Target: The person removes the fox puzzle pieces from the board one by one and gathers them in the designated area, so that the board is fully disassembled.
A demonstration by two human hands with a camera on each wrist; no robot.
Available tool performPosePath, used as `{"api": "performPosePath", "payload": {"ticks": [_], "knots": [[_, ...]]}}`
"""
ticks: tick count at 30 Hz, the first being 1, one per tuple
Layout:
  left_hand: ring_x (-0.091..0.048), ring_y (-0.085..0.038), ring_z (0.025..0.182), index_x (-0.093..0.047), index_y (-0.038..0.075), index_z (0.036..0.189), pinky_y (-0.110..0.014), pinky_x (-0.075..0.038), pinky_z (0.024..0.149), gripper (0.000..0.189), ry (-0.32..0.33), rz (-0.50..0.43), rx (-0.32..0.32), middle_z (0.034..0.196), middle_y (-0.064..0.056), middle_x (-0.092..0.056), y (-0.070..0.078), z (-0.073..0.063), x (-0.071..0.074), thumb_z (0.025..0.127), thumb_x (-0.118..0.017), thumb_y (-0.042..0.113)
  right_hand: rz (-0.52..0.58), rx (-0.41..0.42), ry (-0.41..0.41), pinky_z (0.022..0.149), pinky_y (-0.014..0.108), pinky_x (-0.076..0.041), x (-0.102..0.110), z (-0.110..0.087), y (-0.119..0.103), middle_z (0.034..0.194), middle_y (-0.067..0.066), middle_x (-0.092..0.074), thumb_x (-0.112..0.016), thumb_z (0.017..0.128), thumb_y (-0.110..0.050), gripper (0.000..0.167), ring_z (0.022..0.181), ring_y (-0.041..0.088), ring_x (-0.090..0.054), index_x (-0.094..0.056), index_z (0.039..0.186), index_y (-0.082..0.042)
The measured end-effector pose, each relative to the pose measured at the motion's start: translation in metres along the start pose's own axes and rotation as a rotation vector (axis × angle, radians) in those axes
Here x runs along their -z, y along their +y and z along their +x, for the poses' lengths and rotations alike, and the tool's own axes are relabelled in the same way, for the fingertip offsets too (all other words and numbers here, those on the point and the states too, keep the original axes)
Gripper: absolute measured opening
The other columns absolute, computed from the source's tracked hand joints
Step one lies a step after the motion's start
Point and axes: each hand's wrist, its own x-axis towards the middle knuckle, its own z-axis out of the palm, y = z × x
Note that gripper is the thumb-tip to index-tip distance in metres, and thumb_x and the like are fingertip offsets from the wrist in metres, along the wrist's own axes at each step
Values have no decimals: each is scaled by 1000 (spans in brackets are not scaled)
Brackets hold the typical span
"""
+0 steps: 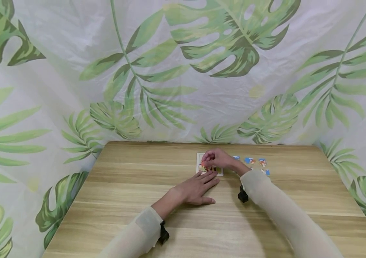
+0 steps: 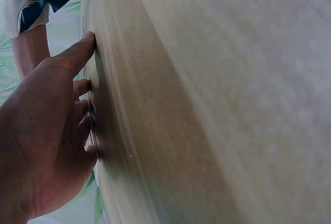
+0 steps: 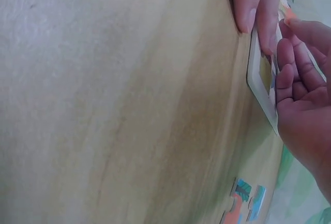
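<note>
A small puzzle board with a white border [image 1: 198, 160] lies toward the back of the table. My left hand [image 1: 198, 189] rests spread out, its fingertips on the board's near edge and its thumb out to the side on the wood. Over the board, my right hand [image 1: 219, 158] pinches an orange-red puzzle piece [image 3: 287, 12] between thumb and index finger, the other fingers curled in. Part of the board's picture is hidden under both hands. Loose jigsaw pieces [image 1: 262, 162] in blue, orange and white lie to the right of the board.
The wooden table [image 1: 131, 200] reaches back to a hanging white cloth [image 1: 176, 118] printed with green leaves. Black wrist straps [image 1: 242, 194] sit on both sleeves. Two of the loose pieces [image 3: 257, 202] show low in the right wrist view.
</note>
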Motion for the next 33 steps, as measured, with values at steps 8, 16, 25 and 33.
{"api": "performPosePath", "payload": {"ticks": [8,16,25,33], "knots": [[-11,-23,165,-21,18,171,-47,-16,132,83,-2,-7,4,179,-6,-11,1,0,-1,107,-44,66,43,-16,45,72,32,-58,3,-3,2,98,13,-76,-69,102,-3,13,83,21,-69,-74,113,0],[-11,-23,165,-22,18,171,-48,-17,132,83,0,-16,9,179,-6,-11,0,1,-2,107,-44,65,140,-1,68,78,38,-62,12,-9,1,103,18,-77,-69,102,-1,15,90,30,-74,-71,115,5],[-12,-24,164,-23,18,171,-48,-17,132,83,4,-34,9,179,-5,-12,0,1,-3,107,-44,65,126,2,98,82,44,-64,21,-21,1,102,16,-77,-70,101,-5,17,92,25,-75,-72,116,2],[-10,-23,165,-22,18,171,-48,-17,132,83,4,-18,11,179,-5,-10,-1,1,-4,107,-43,66,115,18,108,82,46,-63,28,-35,-1,100,18,-75,-71,101,-5,18,90,26,-73,-73,117,3]]}}
